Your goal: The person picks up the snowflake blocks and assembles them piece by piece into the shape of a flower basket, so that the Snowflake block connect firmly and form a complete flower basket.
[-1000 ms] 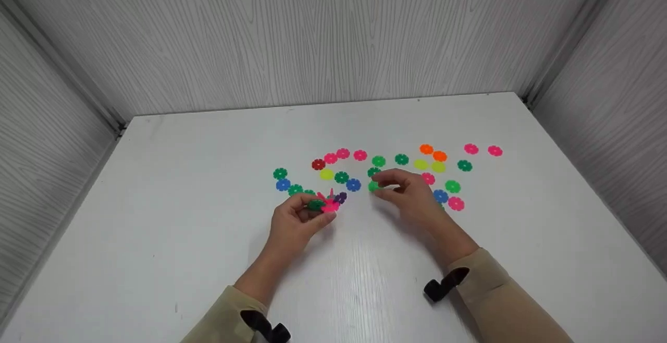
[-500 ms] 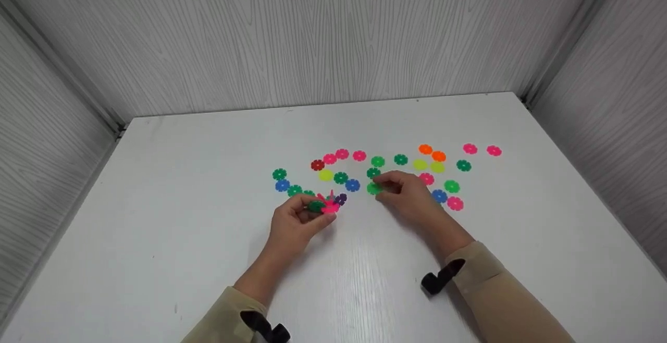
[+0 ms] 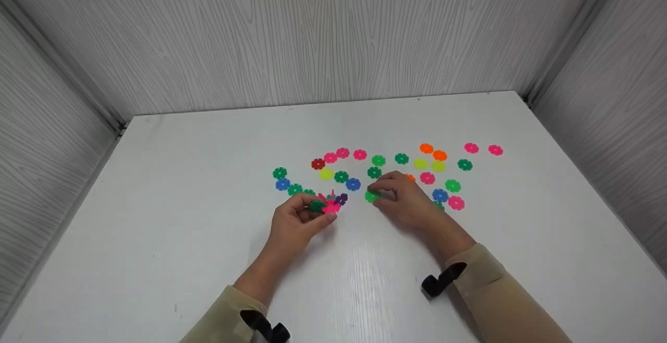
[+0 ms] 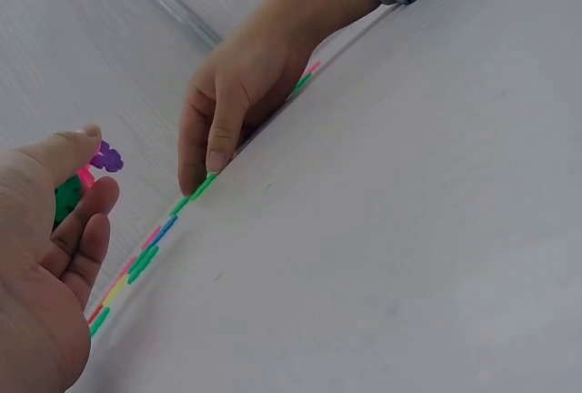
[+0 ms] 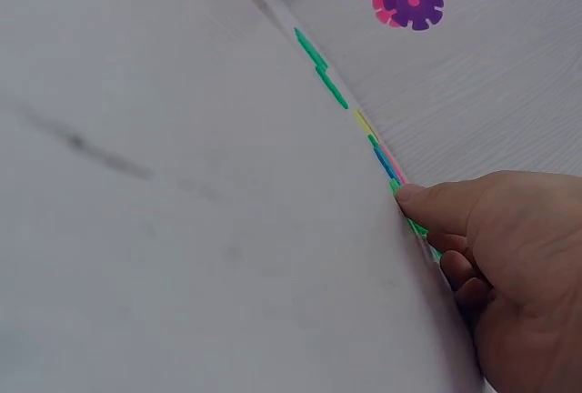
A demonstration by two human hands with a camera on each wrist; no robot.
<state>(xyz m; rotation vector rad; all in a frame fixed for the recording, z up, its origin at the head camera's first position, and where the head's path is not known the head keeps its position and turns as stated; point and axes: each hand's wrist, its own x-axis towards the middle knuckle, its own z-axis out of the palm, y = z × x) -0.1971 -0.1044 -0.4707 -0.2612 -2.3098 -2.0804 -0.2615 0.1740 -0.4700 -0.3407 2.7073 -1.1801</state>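
My left hand (image 3: 297, 223) holds a small cluster of joined, notched plastic snowflake discs above the table. In it are a green disc (image 3: 316, 206), pink discs (image 3: 330, 206) and a purple disc (image 5: 413, 2), the last sticking out from the cluster. My right hand (image 3: 405, 199) is low at the table with its thumb and fingertips at the edges of a light green snowflake disc (image 3: 371, 197). That disc lies about flat, partly hidden by the fingers. In the right wrist view, the thumb (image 5: 436, 200) touches its edge.
Loose snowflake discs lie flat across the white table (image 3: 208, 176): a dark green disc (image 3: 374, 172) and a blue disc (image 3: 353, 184) near the right hand, a pink disc (image 3: 456, 203) further right. A wood-grain panel (image 3: 323, 35) stands behind, with others at both sides.
My right hand has shifted slightly, and the light green disc at its fingertips has slid a little toward me, away from the dark green one. My left hand has stayed nearly still.
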